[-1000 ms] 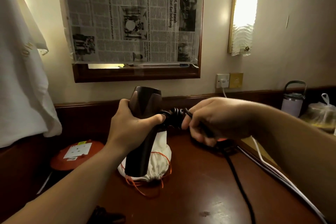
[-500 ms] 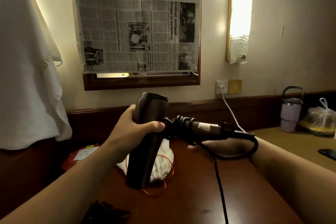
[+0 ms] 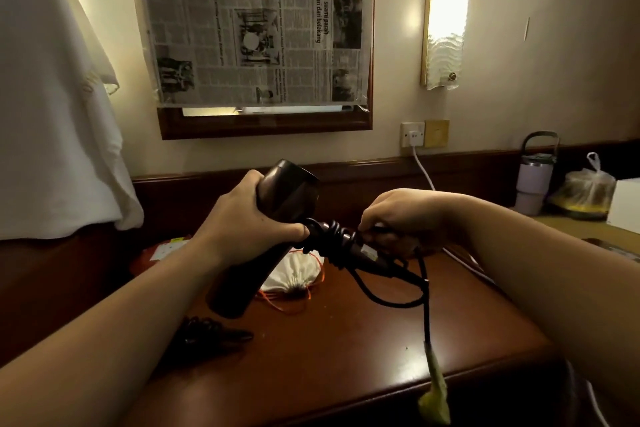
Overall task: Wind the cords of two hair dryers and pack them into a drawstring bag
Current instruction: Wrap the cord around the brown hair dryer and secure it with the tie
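- Left hand (image 3: pixel 249 229): fingers and thumb wrapped round the barrel of the dark hair dryer (image 3: pixel 277 218), which is held above the wooden table (image 3: pixel 346 357); one end of the barrel points up toward the wall, the other down toward the tabletop.
- Right hand (image 3: pixel 398 218): fingers curled down and closed on the black cord (image 3: pixel 384 298) at the dryer's handle — the exact pinch point is hidden under the knuckles.
- Handle juts out to the right from the barrel, between the two hands. Several turns of cord sit wound round it close to the barrel.
- Unwound part of the cord loops down below the handle, then hangs past the near table edge and ends in a blurred yellow-green plug (image 3: pixel 434 399).
- White drawstring bag (image 3: pixel 294 274) lies on the table behind the dryer, its gathered mouth facing the camera, orange drawstring (image 3: pixel 280 302) trailing loose on the wood. It is partly hidden by the barrel.
- Second dark object with coiled cord (image 3: pixel 204 333) lies on the table below the left forearm — too dim to identify with certainty.
- Surroundings: newspaper (image 3: pixel 252 24) covers a framed mirror on the wall; a white cloth (image 3: pixel 52 97) hangs at the left; a wall socket (image 3: pixel 412 137) holds a white cable; a lilac tumbler (image 3: pixel 535 180) and a tied plastic bag (image 3: pixel 585 191) stand at far right.
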### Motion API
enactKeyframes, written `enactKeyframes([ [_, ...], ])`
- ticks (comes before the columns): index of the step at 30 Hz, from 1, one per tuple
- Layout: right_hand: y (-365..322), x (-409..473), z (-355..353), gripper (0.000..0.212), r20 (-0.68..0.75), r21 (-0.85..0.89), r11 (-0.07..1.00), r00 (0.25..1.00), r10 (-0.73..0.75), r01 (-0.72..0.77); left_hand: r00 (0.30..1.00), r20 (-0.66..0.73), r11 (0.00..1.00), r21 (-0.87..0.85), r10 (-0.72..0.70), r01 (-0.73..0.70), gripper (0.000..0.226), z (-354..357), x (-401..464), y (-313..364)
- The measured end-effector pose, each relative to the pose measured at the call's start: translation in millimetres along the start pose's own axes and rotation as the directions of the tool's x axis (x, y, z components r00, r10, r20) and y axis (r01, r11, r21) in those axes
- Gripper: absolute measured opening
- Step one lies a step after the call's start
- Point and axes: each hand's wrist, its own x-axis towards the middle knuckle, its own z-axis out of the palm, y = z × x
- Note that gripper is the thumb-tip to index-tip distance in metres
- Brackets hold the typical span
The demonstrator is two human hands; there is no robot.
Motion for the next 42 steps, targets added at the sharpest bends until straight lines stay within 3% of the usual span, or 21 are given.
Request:
enactKeyframes([
  [4, 0, -12, 28, 0.02, -0.036, 0.029, 1.0, 0.999, -0.004, 0.005, 0.999, -0.044, 0.998, 0.069, 0.006, -0.003, 0.071, 3, -18, -4],
  [8, -5, -26, 49, 0.013, -0.014, 0.162, 0.987, 1.0, -0.022, 0.024, 0.983, -0.183, 0.997, 0.074, 0.011, 0.002, 0.071, 5, -33, -8],
  [13, -13, -36, 68, 0.009, -0.034, 0.249, 0.957, 0.989, -0.142, 0.146, 0.919, -0.363, 0.981, -0.168, -0.152, 0.096, 0.065, -2, -42, -7],
  [19, -12, -26, 78, 0.027, 0.001, 0.122, 0.96, 0.967, -0.254, 0.252, 0.869, -0.361, 0.862, -0.489, -0.339, 0.133, 0.085, -23, -35, 5],
  [23, -19, -18, 64, 0.028, 0.047, 0.03, 0.961, 0.96, -0.277, 0.275, 0.904, -0.323, 0.839, -0.54, -0.282, 0.069, 0.086, -37, -37, 20],
  [27, -24, -7, 35, 0.015, 0.059, -0.041, 0.962, 0.962, -0.268, 0.271, 0.944, -0.256, 0.804, -0.594, -0.208, 0.016, 0.088, -45, -38, 26],
  [30, -32, 5, -4, 0.016, -0.117, -0.117, 0.971, 0.968, -0.223, 0.209, 0.972, -0.208, 0.857, -0.515, -0.107, -0.015, 0.084, -52, -38, 25],
  [32, -40, 6, -21, 0.021, -0.232, -0.371, 0.912, 0.933, -0.274, 0.176, 0.985, -0.167, 0.908, -0.418, -0.038, -0.036, 0.083, -53, -38, 22],
  [35, -62, -4, -27, 0.026, -0.236, -0.577, 0.788, 0.88, -0.412, 0.215, 0.987, -0.161, 0.969, -0.241, 0.014, -0.053, 0.067, -47, -35, 16],
  [39, -83, -16, -30, 0.026, -0.193, -0.693, 0.687, 0.863, -0.467, 0.217, 0.953, -0.301, 0.995, -0.09, 0.007, -0.035, 0.067, -38, -30, 8],
  [42, -89, -25, -16, 0.021, -0.167, -0.602, 0.76, 0.893, -0.419, 0.244, 0.914, -0.406, 0.996, -0.086, -0.018, -0.018, 0.07, -34, -24, -1],
])
